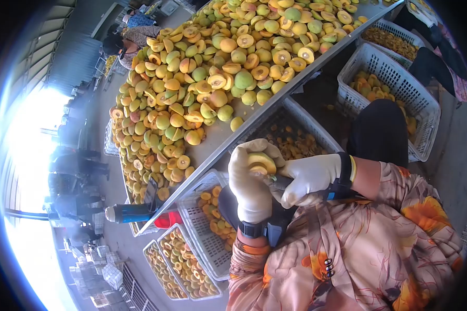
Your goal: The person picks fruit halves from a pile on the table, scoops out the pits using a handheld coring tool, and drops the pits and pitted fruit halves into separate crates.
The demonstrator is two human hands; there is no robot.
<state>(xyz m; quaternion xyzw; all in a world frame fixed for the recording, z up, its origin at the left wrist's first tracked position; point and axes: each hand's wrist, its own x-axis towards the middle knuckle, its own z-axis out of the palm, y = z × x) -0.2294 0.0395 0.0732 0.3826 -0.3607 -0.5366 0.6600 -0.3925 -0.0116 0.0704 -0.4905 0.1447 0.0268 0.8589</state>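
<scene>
My left hand (248, 184), in a whitish glove, is closed around a cut yellow peach (262, 163) with its orange flesh showing. My right hand (312, 176), gloved too, wraps round a small dark hand tool (281, 182) whose tip points at the peach. Fingers cover most of the tool, so its exact kind cannot be made out. Both hands are in front of my body, just off the near edge of a metal table (213, 150). A large heap of halved and whole peaches (213, 78) covers much of that table.
Under the table edge stands a crate (316, 122) with cut fruit. Another crate (205, 249) is by my leg, beside shallow trays of peach halves (187, 264). A white crate (389, 62) stands right. A blue bottle (127, 213) is at the table's edge. Other people work nearby.
</scene>
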